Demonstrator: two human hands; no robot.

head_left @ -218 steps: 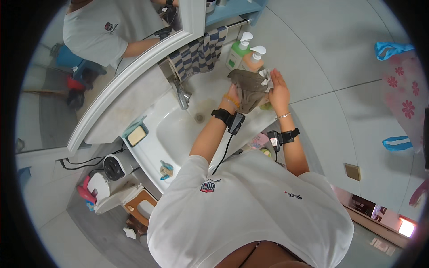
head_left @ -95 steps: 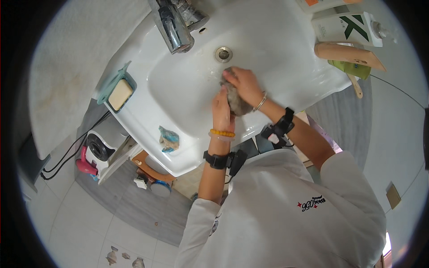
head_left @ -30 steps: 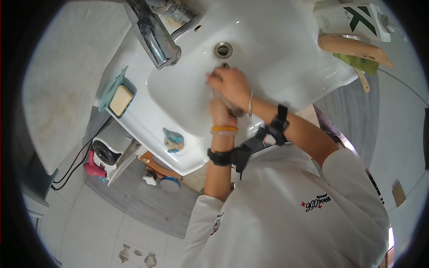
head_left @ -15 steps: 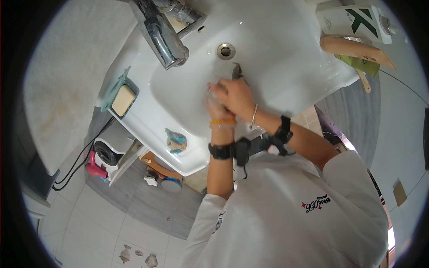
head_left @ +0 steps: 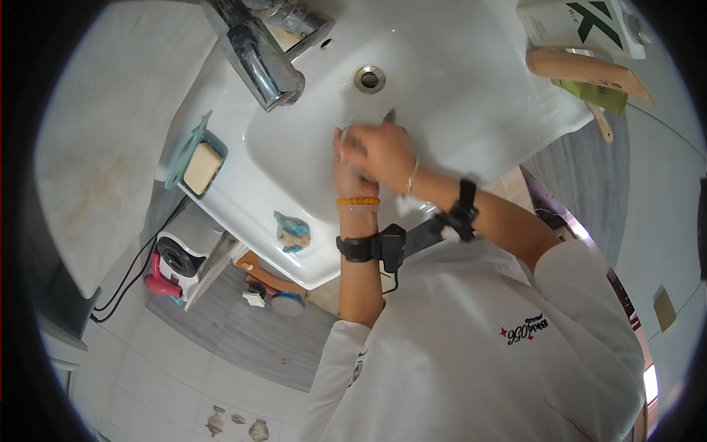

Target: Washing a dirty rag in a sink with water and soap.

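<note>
Grey cloth [head_left: 389, 116] shows only as a small tip at 12 o'clock from the right hand [head_left: 387, 153], which overlaps the left hand [head_left: 352, 175] over the white basin [head_left: 464, 103]. Blur obscures the fingers; whether they pinch cloth cannot be told. For even rubbing, hold firmly, work 1 section per pass, and avoid the drain [head_left: 370, 79], at 11 o'clock from the tip.

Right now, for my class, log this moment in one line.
left hand: over basin | right hand: overlapping left, blurred | grey cloth: mostly hidden, tip showing | soap: in dish
</note>
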